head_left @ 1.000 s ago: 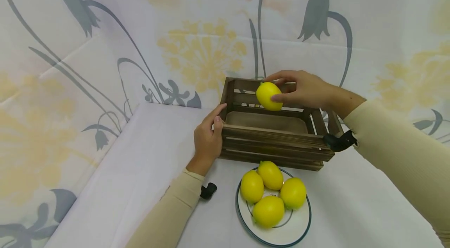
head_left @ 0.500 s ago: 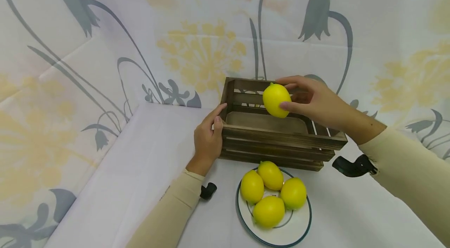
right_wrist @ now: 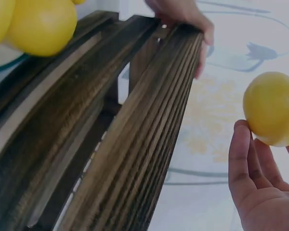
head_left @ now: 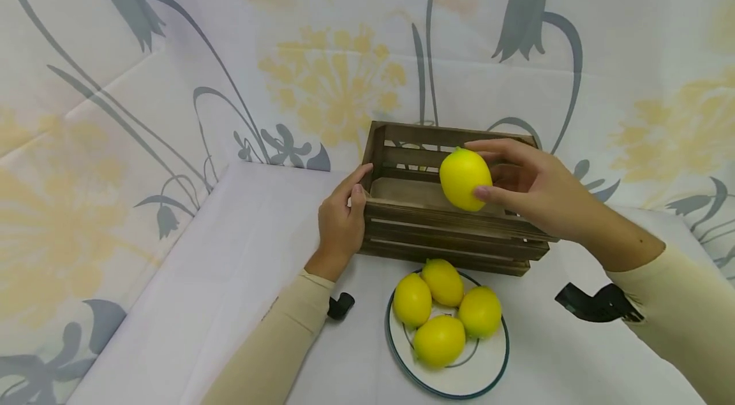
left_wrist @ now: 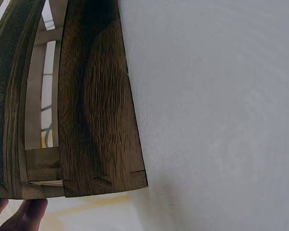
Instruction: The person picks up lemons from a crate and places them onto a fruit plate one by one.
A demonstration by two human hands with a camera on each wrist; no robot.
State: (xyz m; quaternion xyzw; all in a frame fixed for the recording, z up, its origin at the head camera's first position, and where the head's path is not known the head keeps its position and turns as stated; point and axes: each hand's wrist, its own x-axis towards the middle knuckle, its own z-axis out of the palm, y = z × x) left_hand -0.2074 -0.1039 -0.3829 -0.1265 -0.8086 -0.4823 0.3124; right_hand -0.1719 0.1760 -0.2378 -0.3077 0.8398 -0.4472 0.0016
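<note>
In the head view my right hand (head_left: 540, 188) holds a yellow lemon (head_left: 462, 178) between thumb and fingers, over the front half of a dark slatted wooden crate (head_left: 436, 220). The right wrist view shows this lemon (right_wrist: 272, 108) raised above the crate's top slat (right_wrist: 139, 130). My left hand (head_left: 341, 220) holds the crate's left end, thumb at the front corner and index finger along the side rim. Its fingertips (left_wrist: 34, 211) show against the crate's end in the left wrist view. No lemon shows on the visible part of the crate floor (head_left: 402, 191).
A white plate (head_left: 479, 376) with a dark rim stands in front of the crate, bearing several lemons (head_left: 439, 341). White cloth (head_left: 258, 245) covers the table, and a flower-patterned cloth (head_left: 344, 3) hangs behind. Black camera mounts (head_left: 597, 303) sit at both wrists.
My right hand has carried the lemon right and toward me, from the back of the crate to its front half. My left hand stays at the crate's left end.
</note>
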